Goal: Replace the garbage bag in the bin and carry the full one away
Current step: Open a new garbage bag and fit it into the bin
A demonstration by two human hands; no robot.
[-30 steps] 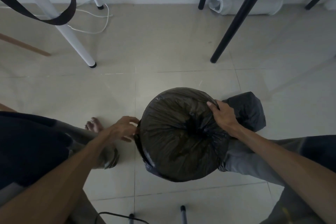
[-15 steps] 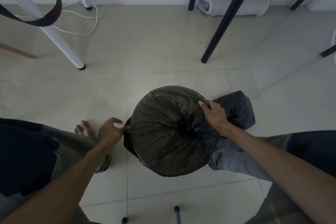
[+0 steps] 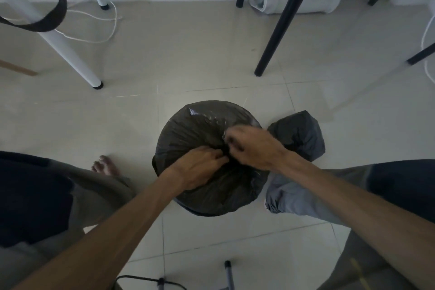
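Note:
A full black garbage bag (image 3: 200, 125) fills the round bin on the tiled floor between my legs; the bin itself is hidden under the plastic. My left hand (image 3: 200, 169) lies on the gathered middle of the bag, fingers curled into the folds. My right hand (image 3: 254, 146) is closed on bunched plastic just right of it, slightly blurred. Both hands meet at the bag's puckered centre.
Black table legs (image 3: 280, 21) and white table legs (image 3: 70, 54) stand ahead on the floor. A white cable (image 3: 110, 30) loops by the wall. A white bin (image 3: 294, 0) lies on its side at the back. My bare foot (image 3: 106, 167) is left of the bag.
My left hand moved from the bin's left side onto the top of the bag. My right hand shifted from the bag's right edge toward the centre and closed on the plastic.

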